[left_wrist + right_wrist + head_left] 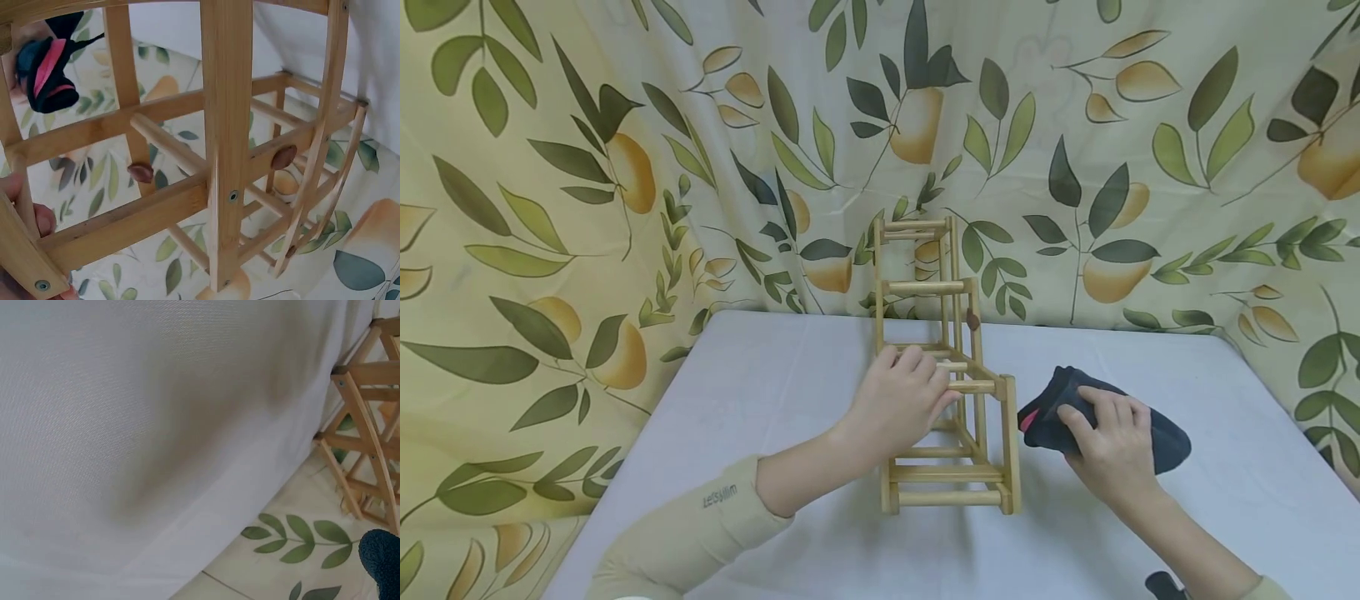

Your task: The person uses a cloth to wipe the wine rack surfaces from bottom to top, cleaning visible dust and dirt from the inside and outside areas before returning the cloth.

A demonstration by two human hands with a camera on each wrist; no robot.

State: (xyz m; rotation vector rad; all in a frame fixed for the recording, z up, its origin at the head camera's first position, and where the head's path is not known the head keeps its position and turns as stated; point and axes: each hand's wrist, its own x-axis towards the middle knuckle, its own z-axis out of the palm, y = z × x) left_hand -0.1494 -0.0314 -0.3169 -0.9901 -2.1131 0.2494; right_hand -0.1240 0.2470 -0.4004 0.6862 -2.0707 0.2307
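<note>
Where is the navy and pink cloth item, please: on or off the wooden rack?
Off: the right hand holds the cloth item beside the rack.

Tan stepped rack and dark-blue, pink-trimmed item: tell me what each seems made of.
The tan, stepped wooden rack looks like lightly glossy wood or bamboo; fine straight grain shows. The dark-blue, pink-trimmed cloth item seems soft, matte fabric, judging by its folds; exact fibre unclear.

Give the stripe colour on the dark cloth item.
Pink; the stripe shows best in the left wrist view.

Shows yellow-tan on rack [1010, 446], white on bench [767, 367], navy, perhaps black, with pink on cloth item [1054, 404], leaf-and-fruit print on curtain [917, 125].
</note>
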